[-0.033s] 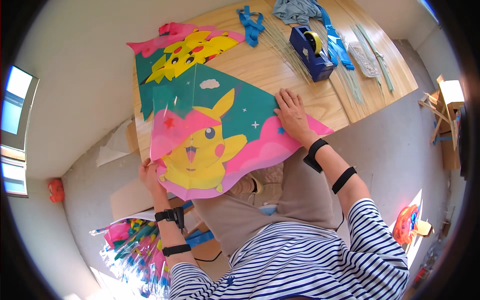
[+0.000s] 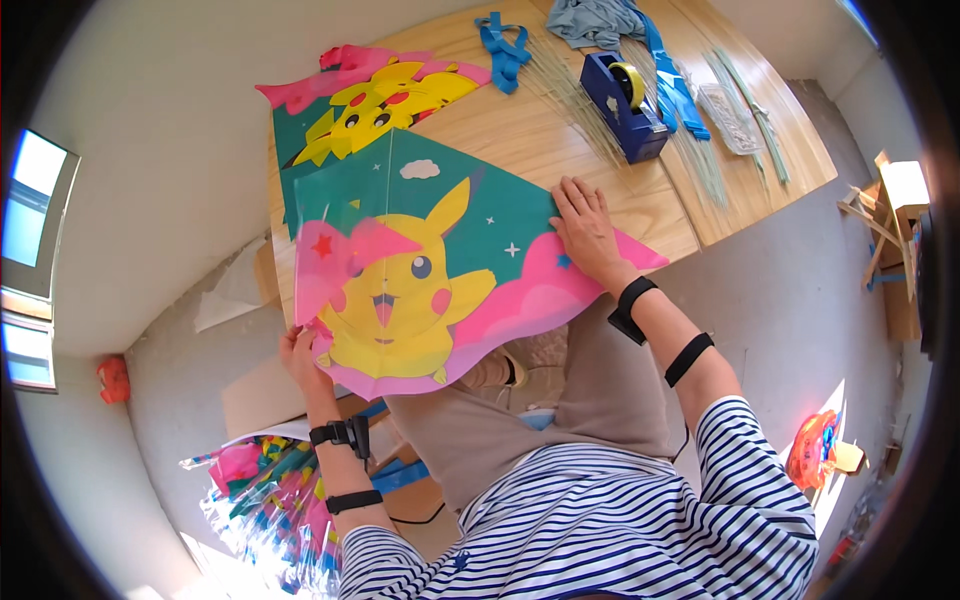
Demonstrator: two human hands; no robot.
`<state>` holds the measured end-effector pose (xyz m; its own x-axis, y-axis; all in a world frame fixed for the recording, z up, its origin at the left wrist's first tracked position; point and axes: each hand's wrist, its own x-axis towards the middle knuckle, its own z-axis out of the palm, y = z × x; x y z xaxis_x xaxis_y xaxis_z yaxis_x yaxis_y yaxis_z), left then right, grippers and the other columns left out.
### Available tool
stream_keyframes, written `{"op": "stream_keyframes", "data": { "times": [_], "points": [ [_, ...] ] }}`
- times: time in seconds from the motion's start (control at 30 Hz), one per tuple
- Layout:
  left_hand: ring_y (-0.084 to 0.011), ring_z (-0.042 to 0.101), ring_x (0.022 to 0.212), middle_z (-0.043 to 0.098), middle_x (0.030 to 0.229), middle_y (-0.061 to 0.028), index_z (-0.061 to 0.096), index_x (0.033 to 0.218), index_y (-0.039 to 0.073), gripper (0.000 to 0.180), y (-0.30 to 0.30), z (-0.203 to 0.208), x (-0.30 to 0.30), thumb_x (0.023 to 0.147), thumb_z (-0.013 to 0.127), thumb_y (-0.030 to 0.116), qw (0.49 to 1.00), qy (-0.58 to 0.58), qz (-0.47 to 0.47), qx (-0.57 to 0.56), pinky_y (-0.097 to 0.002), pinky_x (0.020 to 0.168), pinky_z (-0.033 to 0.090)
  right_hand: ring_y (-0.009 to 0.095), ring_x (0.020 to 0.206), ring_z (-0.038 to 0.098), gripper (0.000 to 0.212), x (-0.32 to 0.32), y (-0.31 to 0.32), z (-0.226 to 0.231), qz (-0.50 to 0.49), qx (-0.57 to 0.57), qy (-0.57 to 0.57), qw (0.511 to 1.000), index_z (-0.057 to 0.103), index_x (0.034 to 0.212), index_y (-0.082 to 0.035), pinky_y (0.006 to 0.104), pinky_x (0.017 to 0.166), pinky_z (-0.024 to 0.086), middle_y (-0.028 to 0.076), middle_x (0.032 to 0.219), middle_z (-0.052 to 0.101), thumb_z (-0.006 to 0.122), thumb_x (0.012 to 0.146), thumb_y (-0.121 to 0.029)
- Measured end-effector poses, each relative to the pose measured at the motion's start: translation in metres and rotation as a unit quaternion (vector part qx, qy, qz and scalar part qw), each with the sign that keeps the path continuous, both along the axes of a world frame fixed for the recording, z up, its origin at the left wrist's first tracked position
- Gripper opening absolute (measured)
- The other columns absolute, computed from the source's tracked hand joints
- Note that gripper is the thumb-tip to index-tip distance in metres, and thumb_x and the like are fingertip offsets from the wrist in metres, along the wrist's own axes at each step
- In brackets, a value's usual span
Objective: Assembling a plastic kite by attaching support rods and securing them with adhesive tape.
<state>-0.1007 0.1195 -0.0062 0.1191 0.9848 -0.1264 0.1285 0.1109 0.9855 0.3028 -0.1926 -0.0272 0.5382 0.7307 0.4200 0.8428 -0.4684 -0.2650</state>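
A printed delta-shaped kite (image 2: pixel 500 222), green and pink with a yellow cartoon animal, lies over the near table edge and partly over my lap. My left hand (image 2: pixel 303 358) pinches the lower left corner of its translucent flap (image 2: pixel 318 262), which stands folded up so that the print shows through from behind. Flat on the right side of the kite rests my right hand (image 2: pixel 588 228), fingers stretched out, pressing near its edge. Beyond it on the table lies a second kite (image 2: pixel 380 105) of the same print, turned the other way and partly covered.
On the table (image 2: pixel 640 205) stand a blue tape dispenser (image 2: pixel 625 110) with yellow tape, thin rods (image 2: pixel 570 95), blue ribbon (image 2: pixel 502 55), a clear tray (image 2: pixel 728 118) and a grey-blue cloth (image 2: pixel 595 22). Plastic-wrapped colourful kites (image 2: pixel 270 510) fill the floor at lower left.
The flap in my left hand has swung a little to the left, uncovering more of the yellow figure. My left hand shifts slightly; my right hand stays in place.
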Motion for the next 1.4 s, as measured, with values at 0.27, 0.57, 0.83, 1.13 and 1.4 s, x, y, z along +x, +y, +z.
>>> {"op": "stream_keyframes", "data": {
  "times": [0.27, 0.57, 0.83, 1.13, 1.4],
  "points": [
    [-0.0215, 0.066, 0.089, 0.066, 0.104, -0.0140, 0.058, 0.115, -0.006, 0.030, 0.004, -0.007, -0.045, 0.087, 0.066, 0.000, 0.996, 0.020, 0.080, -0.041, -0.0322, 0.077, 0.055, 0.036, 0.141, 0.038, 0.052, 0.002, -0.006, 0.004, 0.017, -0.001, 0.008, 1.000, 0.049, 0.141, -0.002, 0.0568, 0.115, 0.031, 0.018, 0.150, 0.044, 0.063, 0.095, -0.023],
    [-0.0350, 0.059, 0.114, 0.063, 0.122, -0.0179, 0.062, 0.127, 0.002, 0.047, -0.094, 0.080, 0.062, 0.082, 0.073, 0.010, 0.885, 0.290, -0.138, 0.338, -0.0421, 0.098, 0.046, 0.040, 0.124, 0.052, 0.038, 0.035, -0.012, 0.013, 0.008, 0.079, 0.098, 0.992, 0.063, 0.123, 0.000, 0.0452, 0.106, 0.042, 0.022, 0.132, 0.060, 0.068, 0.090, -0.018],
    [-0.0440, 0.031, 0.143, 0.037, 0.156, -0.0180, 0.054, 0.143, 0.011, 0.076, -0.167, 0.039, 0.152, 0.075, 0.083, 0.028, 0.706, 0.424, -0.442, 0.354, -0.0657, 0.108, 0.031, 0.040, 0.135, 0.043, 0.052, 0.055, 0.038, 0.057, 0.054, -0.026, 0.101, 0.993, 0.054, 0.139, -0.007, 0.0513, 0.110, 0.037, 0.017, 0.152, 0.044, 0.067, 0.092, -0.023],
    [-0.0444, 0.030, 0.144, 0.037, 0.156, -0.0167, 0.054, 0.143, 0.013, 0.079, -0.169, 0.040, 0.155, 0.072, 0.085, 0.029, 0.724, 0.408, -0.451, 0.324, -0.0658, 0.107, 0.031, 0.036, 0.136, 0.043, 0.047, 0.076, 0.126, 0.026, 0.077, -0.093, 0.007, 0.993, 0.056, 0.134, -0.009, 0.0572, 0.116, 0.031, 0.009, 0.144, 0.050, 0.067, 0.091, -0.026],
    [-0.0434, 0.030, 0.145, 0.037, 0.158, -0.0143, 0.054, 0.143, 0.015, 0.078, -0.169, 0.034, 0.153, 0.073, 0.084, 0.031, 0.721, 0.407, -0.442, 0.344, -0.0636, 0.108, 0.031, 0.030, 0.119, 0.053, 0.033, 0.079, 0.009, 0.046, 0.121, -0.091, 0.003, 0.988, 0.063, 0.117, -0.007, 0.0476, 0.107, 0.039, 0.004, 0.128, 0.059, 0.068, 0.088, -0.021]
  ]
}}
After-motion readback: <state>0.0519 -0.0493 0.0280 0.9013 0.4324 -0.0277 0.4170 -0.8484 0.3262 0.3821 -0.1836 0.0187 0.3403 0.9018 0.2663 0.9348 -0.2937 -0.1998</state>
